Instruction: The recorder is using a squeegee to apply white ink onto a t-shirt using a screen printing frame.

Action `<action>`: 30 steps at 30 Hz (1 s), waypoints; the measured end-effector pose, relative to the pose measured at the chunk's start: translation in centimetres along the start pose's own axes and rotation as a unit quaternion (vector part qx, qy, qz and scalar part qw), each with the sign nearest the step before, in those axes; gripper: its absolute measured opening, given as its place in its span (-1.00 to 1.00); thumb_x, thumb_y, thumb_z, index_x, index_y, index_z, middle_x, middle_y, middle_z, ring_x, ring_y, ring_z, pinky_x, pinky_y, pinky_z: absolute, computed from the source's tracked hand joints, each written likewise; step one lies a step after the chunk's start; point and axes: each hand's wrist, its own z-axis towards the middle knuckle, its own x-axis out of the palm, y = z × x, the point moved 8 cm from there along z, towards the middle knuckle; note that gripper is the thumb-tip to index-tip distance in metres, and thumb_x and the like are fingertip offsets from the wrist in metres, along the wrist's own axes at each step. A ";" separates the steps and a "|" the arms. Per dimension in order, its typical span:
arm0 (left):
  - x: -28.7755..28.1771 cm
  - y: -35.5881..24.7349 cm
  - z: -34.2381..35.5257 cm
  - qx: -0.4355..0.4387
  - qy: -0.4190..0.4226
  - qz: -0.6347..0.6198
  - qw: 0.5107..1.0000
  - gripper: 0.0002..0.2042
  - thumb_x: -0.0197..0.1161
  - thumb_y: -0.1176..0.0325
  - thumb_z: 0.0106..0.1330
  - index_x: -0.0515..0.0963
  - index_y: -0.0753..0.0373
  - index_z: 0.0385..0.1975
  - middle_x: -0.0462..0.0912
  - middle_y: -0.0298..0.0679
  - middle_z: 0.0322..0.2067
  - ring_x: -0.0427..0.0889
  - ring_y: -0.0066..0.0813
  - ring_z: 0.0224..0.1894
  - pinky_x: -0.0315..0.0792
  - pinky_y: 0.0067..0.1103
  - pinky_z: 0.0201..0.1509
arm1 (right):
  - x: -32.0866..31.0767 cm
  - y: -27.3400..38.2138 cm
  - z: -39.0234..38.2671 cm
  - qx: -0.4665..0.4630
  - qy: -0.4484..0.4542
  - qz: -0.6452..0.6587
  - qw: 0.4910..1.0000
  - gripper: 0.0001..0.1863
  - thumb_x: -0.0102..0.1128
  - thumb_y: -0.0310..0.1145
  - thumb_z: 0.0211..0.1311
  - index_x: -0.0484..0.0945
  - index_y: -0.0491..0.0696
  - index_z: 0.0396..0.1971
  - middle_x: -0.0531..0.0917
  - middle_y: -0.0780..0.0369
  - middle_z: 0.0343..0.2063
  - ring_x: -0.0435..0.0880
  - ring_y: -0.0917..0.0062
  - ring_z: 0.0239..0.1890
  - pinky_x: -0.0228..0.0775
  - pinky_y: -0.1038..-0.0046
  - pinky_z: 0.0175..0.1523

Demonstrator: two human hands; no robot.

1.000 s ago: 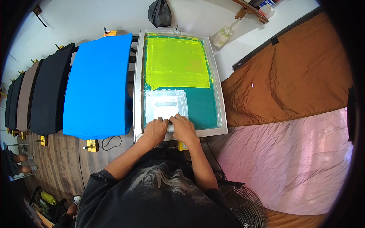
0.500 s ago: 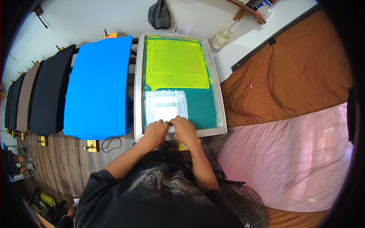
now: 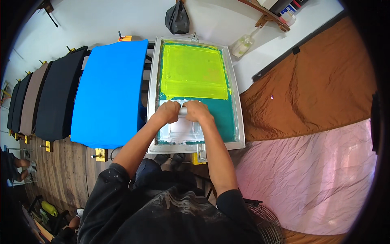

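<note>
A silkscreen frame (image 3: 241,118) lies in front of me, its mesh dark green with a large yellow-green patch (image 3: 193,67) on the far part. White ink (image 3: 180,132) covers a square at the near left of the mesh. Across the far side of that square stands a squeegee (image 3: 183,111) with a pale handle. My left hand (image 3: 166,112) is closed round its left part, and my right hand (image 3: 196,110) grips it close by on the right. The squeegee's blade is hidden beneath my hands.
Left of the frame is a platen with bright blue fabric (image 3: 109,89); black and brown ones (image 3: 35,97) stand beyond it. A black bag (image 3: 177,18) hangs on the wall. Brown and pink cloth (image 3: 300,175) spreads at the right. A wire fan (image 3: 266,223) stands near my right side.
Both hands have moved away from me with the squeegee, from the near edge of the frame to the far side of the white square. The view has shifted slightly.
</note>
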 end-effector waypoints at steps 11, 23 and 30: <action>-0.6 -1.4 -3.2 0.017 -0.096 -0.015 0.995 -0.70 0.20 0.62 -0.14 0.62 0.30 -0.31 0.65 0.07 -0.45 0.67 0.03 -0.37 0.56 -0.26 -0.24 | 0.9 0.5 -1.8 -0.017 -0.034 0.018 0.999 -0.61 0.13 -0.55 -0.14 0.65 -0.03 -0.19 0.64 0.09 -0.19 0.62 0.16 -0.08 0.49 0.19 -0.04; -0.8 -1.8 -2.3 0.023 -0.051 0.012 0.998 -0.81 0.25 0.54 -0.07 0.58 0.28 -0.39 0.64 0.02 -0.43 0.67 -0.02 -0.35 0.57 -0.29 -0.23 | 0.6 -0.2 -1.5 -0.003 -0.018 0.035 0.999 -0.66 0.19 -0.53 -0.15 0.67 -0.05 -0.26 0.67 0.06 -0.22 0.63 0.17 -0.08 0.49 0.22 0.00; 1.2 -3.7 -7.1 0.023 -0.116 -0.048 0.992 -0.85 0.20 0.56 0.01 0.55 0.32 -0.38 0.58 0.03 -0.38 0.66 -0.04 -0.37 0.58 -0.31 -0.30 | 2.4 1.3 -6.9 -0.013 -0.106 0.054 0.993 -0.66 0.16 -0.60 -0.13 0.63 -0.08 -0.24 0.58 0.09 -0.20 0.55 0.13 -0.09 0.46 0.18 0.01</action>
